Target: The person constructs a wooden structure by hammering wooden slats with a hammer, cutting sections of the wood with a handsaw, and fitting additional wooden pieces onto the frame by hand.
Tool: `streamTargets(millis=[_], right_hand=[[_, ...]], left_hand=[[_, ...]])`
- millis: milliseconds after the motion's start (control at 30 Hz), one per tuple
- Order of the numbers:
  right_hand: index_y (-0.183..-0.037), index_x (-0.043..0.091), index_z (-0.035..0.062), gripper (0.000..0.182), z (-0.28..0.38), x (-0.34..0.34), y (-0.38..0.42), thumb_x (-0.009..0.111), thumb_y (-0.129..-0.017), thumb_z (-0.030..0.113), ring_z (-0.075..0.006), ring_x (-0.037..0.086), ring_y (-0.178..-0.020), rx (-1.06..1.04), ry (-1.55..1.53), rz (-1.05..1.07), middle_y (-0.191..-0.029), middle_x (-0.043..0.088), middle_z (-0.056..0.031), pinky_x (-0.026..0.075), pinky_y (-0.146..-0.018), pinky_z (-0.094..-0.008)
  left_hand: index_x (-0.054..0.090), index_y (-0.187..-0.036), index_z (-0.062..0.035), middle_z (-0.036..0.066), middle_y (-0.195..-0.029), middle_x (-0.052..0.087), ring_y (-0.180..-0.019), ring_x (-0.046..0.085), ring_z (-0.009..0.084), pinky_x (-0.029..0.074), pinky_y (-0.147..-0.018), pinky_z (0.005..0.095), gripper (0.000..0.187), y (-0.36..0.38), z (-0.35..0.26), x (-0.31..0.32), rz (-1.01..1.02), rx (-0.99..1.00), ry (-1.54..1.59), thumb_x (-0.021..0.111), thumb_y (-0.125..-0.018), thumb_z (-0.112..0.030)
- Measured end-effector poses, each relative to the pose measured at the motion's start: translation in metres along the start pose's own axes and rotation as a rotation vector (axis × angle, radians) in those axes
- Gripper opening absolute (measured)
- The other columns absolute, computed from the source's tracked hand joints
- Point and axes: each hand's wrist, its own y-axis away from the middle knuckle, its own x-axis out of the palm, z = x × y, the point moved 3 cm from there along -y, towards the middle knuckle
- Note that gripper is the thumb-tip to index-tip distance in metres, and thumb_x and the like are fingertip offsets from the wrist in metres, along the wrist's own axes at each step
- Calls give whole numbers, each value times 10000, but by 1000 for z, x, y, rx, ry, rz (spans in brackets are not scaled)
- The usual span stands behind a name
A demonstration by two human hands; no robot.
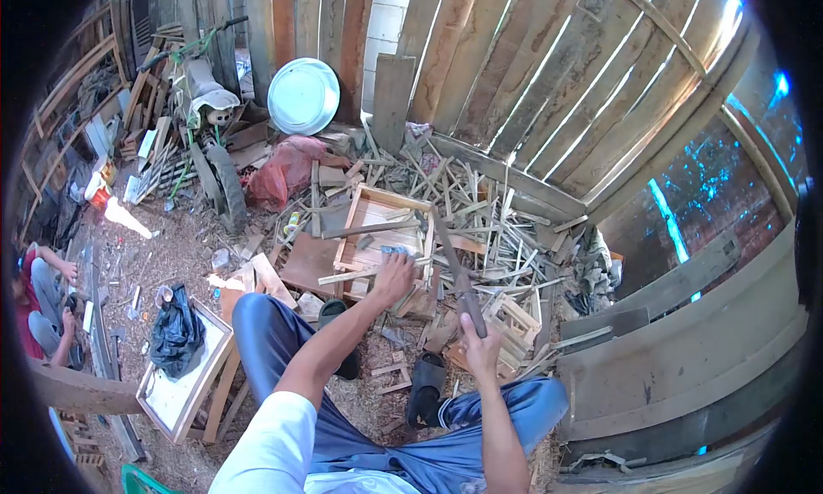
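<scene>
My left hand [395, 276] reaches to the near edge of a shallow wooden box [354, 211], its fingers bent beside a small blue thing [395, 250]; whether it grips that is unclear. Wood strips lie in and across the box. In my right hand [480, 346] is the dark handle end of a long, narrow tool [464, 290], perhaps a machete. The tool points up and away, along the box's right side.
Scrap wood [523, 245] is piled behind and right of the box. A red bag [283, 170] and a white basin [303, 96] are farther back. At left, a black bag [177, 333] rests on a framed panel [165, 400]. Another person [48, 301] sits at far left.
</scene>
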Motion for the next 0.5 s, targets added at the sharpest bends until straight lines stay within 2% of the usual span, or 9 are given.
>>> streamTargets(millis=[33, 67, 133, 167, 333, 400, 433, 467, 500], right_hand=[[-703, 648, 10, 417, 0, -4, -1, 701, -896, 376, -79, 496, -500, 65, 35, 22, -537, 525, 9, 379, -457, -284], [-701, 641, 9, 420, -1, -7, 0, 703, -895, 376, -79, 499, -497, 134, 69, 38, -537, 523, 9, 379, -455, -280], [-711, 642, 6, 425, 0, -4, 4, 701, -897, 384, -85, 506, -491, 133, 47, 41, -542, 524, 9, 386, -460, -280], [-709, 641, 7, 430, -8, -3, 5, 700, -897, 389, -88, 501, -491, 140, 53, 28, -544, 522, 8, 385, -463, -284], [-679, 610, 4, 481, -41, 1, 6, 675, -910, 421, -105, 474, -508, 102, 85, 37, -528, 487, -5, 372, -489, -309], [-666, 591, 22, 479, -65, -1, 6, 655, -926, 418, -87, 466, -499, 90, 165, 25, -541, 491, 8, 360, -472, -285], [-653, 573, 40, 479, -71, -1, 8, 636, -942, 416, -70, 457, -489, 61, 239, 22, -554, 495, 20, 347, -455, -262], [-653, 573, 40, 479, -78, -2, 11, 636, -942, 416, -70, 457, -489, 82, 246, 24, -554, 495, 20, 347, -455, -262], [-647, 571, 16, 512, -75, -1, 14, 626, -940, 432, -99, 455, -501, 98, 196, 10, -534, 485, 1, 352, -474, -300]], left_hand=[[603, -1178, -43, 190, -1078, 585, -1079, 531, 363, 400, -953, 498, 353, -3, -5, 2, -81, -16, 65, 526, -920, -271], [603, -1178, -43, 190, -1078, 585, -1079, 531, 363, 400, -953, 498, 353, -3, -3, 5, -72, -21, 71, 526, -920, -271], [630, -1127, -49, 187, -1054, 592, -1064, 541, 354, 410, -920, 498, 323, -13, 2, 16, -14, -71, 197, 526, -923, -277], [650, -1056, -52, 169, -997, 609, -1017, 561, 346, 446, -868, 479, 283, -16, 7, 18, -48, -27, 199, 543, -919, -274], [656, -965, -57, 141, -920, 628, -950, 587, 341, 504, -791, 443, 233, -18, 13, 8, -112, 80, 294, 590, -888, -266], [649, -955, -51, 154, -910, 622, -949, 589, 351, 506, -809, 451, 242, -15, 8, 6, -104, -27, 321, 587, -866, -268], [656, -927, -57, 145, -907, 648, -945, 606, 346, 517, -794, 454, 273, -18, 7, 5, -37, -94, 295, 587, -853, -312], [656, -927, -57, 145, -907, 648, -945, 606, 346, 517, -794, 454, 273, -19, 4, 2, -18, -100, 303, 587, -853, -312], [658, -915, -56, 143, -915, 659, -946, 612, 345, 520, -792, 454, 285, -21, 2, -3, -5, -153, 280, 582, -861, -326]])
